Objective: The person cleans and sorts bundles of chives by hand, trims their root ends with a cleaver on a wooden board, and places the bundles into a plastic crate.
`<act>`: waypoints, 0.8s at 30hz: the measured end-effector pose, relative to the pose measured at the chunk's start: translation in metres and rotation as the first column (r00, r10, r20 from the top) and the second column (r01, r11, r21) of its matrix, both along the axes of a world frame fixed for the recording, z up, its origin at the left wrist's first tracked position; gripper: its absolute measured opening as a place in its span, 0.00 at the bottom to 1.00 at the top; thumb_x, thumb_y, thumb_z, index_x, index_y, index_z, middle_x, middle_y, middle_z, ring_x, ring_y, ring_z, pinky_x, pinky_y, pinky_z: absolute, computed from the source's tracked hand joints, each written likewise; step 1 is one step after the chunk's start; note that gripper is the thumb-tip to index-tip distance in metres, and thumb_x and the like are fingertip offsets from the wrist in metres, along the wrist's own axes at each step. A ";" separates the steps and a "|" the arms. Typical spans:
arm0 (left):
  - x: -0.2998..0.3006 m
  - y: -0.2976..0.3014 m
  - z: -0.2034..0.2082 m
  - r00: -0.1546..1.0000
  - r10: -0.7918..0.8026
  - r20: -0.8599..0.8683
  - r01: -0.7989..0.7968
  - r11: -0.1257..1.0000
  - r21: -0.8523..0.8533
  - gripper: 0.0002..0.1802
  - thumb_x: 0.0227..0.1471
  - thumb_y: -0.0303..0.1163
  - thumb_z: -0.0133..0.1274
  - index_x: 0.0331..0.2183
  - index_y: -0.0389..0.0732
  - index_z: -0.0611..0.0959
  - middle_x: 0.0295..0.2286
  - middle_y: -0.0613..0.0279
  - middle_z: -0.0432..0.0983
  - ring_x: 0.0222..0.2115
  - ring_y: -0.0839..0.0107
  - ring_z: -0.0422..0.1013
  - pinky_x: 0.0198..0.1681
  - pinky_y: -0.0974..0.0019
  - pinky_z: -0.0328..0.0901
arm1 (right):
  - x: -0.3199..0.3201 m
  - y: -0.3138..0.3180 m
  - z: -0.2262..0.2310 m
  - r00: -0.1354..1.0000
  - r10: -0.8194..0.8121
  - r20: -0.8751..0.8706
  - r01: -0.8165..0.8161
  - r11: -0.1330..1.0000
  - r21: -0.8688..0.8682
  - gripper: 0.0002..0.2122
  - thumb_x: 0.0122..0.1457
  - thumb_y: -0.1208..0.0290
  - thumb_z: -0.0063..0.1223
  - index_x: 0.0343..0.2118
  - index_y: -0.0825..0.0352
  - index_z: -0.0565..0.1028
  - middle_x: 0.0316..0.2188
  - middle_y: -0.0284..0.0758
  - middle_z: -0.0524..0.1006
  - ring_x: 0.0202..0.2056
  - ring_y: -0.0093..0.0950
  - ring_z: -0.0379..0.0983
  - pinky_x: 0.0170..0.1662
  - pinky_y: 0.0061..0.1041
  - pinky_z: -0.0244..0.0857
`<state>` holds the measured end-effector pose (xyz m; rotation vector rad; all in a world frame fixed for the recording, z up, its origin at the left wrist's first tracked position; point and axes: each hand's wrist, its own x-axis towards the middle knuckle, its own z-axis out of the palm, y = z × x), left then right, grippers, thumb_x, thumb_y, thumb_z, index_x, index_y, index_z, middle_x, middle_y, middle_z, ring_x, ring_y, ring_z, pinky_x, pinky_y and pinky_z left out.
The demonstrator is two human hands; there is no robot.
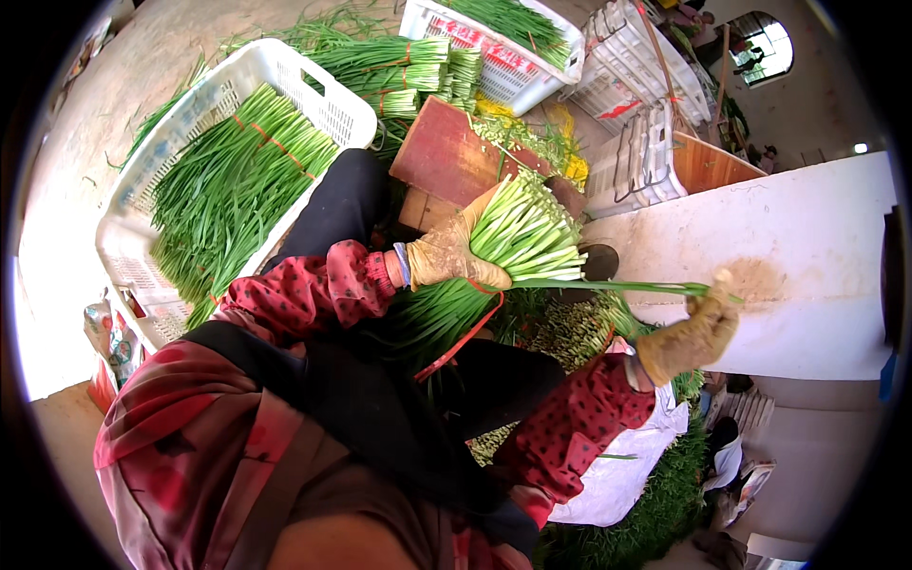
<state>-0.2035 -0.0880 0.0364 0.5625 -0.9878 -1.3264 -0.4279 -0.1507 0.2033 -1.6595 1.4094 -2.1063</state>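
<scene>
green chive bundle, white cut ends; left hand grips it, right hand pinches stalk.

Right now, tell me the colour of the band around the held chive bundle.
Red band; head view shows it best.

The person wears soiled tan work gloves on the left hand and right hand, red sleeves dotted with small dark specks, a blue-grey cuff at the left wrist, black trousers toward twelve o'clock, and a dark strap across a red patterned top.
</scene>
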 end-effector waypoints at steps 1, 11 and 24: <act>0.002 0.002 -0.001 0.993 0.057 0.099 -0.057 0.998 -0.010 0.66 0.33 0.27 0.73 0.66 0.44 0.46 0.59 0.62 0.59 0.59 0.72 0.56 0.61 0.65 0.55 | -0.029 -0.006 0.023 0.996 -0.088 0.004 0.088 0.991 -0.099 0.07 0.61 0.68 0.56 0.34 0.67 0.75 0.27 0.30 0.73 0.26 0.17 0.65 0.27 0.16 0.61; 0.001 0.018 0.003 0.781 0.242 0.576 -0.251 0.966 -0.066 0.67 0.33 0.41 0.73 0.66 0.46 0.46 0.53 0.48 0.69 0.52 0.59 0.68 0.54 0.64 0.62 | -0.001 0.035 -0.013 0.632 0.327 -0.702 -0.246 0.944 0.218 0.17 0.55 0.75 0.59 0.50 0.63 0.76 0.43 0.35 0.77 0.36 0.23 0.70 0.37 0.20 0.68; -0.004 0.032 0.010 0.801 0.176 0.572 -0.129 0.984 -0.122 0.64 0.31 0.40 0.72 0.65 0.45 0.50 0.50 0.48 0.71 0.50 0.55 0.70 0.53 0.61 0.63 | 0.041 0.042 -0.020 0.676 0.594 -0.435 -0.479 0.804 0.354 0.04 0.52 0.81 0.57 0.31 0.68 0.77 0.33 0.38 0.76 0.37 0.29 0.73 0.43 0.26 0.66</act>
